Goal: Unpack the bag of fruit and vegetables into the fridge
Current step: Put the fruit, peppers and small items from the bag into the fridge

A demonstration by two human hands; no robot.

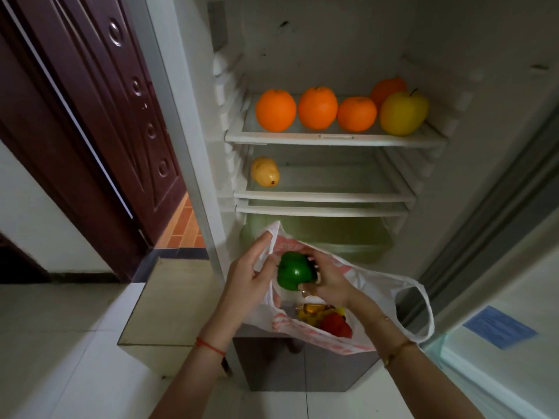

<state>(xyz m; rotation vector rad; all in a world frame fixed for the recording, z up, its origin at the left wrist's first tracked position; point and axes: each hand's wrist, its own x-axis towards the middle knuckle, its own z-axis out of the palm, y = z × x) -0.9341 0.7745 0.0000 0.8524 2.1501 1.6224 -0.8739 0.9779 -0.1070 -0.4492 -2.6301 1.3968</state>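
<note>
Stock in the fridge (193,122), door open: top shelf (332,139) carries four oranges (276,110), three in a row and one behind at the right, with a yellow apple (403,113) at the right end, touching the rear orange; middle shelf (323,196) carries one yellow pear (265,171) at its left end, the rest bare; the glass shelf just below it shows nothing on it; the bottom drawer (320,237) shows a greenish tint, contents not legible. In transit: one green bell pepper (295,271), held over the mouth of the bag (378,285), the right hand (329,281) closed around it with fingers on its far side and thumb on the near edge. The left hand (252,275) pinches the bag's left rim, fingers together on the plastic, holding the mouth wide. Still in the bag: a red pepper (337,325), something yellow, and a piece in clear wrap, not identifiable. Judgement: the unpacking appears past halfway, with the green pepper and at least three items left. Surroundings: the bag rests on a low grey cabinet (302,367) before the fridge; a dark wooden door (90,116) stands at the left. Obstructions: none on the route to the shelves; the loose right bag handle (423,313) hangs clear.
</note>
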